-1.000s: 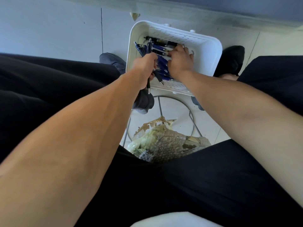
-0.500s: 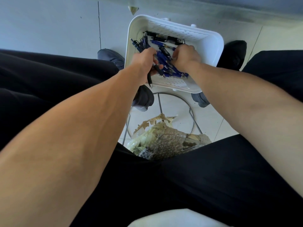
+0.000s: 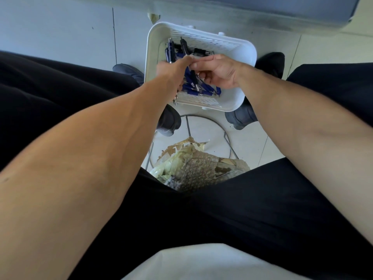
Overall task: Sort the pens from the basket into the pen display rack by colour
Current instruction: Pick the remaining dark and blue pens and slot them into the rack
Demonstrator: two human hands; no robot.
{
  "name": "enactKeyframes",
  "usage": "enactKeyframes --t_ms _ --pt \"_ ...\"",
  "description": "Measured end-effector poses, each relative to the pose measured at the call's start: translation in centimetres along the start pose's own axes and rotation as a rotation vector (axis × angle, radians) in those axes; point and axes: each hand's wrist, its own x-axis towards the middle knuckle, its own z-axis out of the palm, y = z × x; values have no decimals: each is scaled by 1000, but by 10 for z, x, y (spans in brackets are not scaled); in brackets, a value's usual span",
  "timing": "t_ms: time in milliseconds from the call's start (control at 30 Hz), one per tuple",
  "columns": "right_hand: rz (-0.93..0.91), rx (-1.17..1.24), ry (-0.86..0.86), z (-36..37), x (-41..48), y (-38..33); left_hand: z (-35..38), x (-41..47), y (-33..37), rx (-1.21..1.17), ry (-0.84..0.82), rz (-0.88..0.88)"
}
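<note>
As the head view looks down between our knees, the white basket [image 3: 245, 57] lies at far centre, with loose blue pens [image 3: 203, 90] at its near side. Our left hand [image 3: 173, 72] clenches a bundle of pens [image 3: 170, 52], ends poking out near and far. Our right hand [image 3: 219, 71], just beside it, pinches a dark pen [image 3: 184, 47] with curled fingers.

**No legible writing in view**

No word, brand, number or sign can be read here. The pens [image 3: 201, 89] in the white basket [image 3: 232, 99] are too small and blurred for any print on their barrels to be made out. Faint marks on the bubble-wrap bundle [image 3: 198, 171] are just as unreadable.
</note>
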Motion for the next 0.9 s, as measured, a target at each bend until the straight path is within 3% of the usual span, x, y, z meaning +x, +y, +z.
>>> enactKeyframes --t_ms 167,267,367,533,700,900 --pt "12 -41 -107 -1 -5 2 4 -4 4 3 -29 -7" --pt "-41 -70 46 -1 4 6 5 -2 5 -24 -4 -37" --pt "-114 -423 322 0 22 12 3 1 2 -191 -26 -111" --pt "-95 -931 394 1 34 11 3 4 -3 -174 -55 -162" --pt "-100 -1092 476 16 33 22 5 4 0 -94 -51 -127" --pt "55 -1247 503 29 31 11 6 6 4 -111 -73 -112"
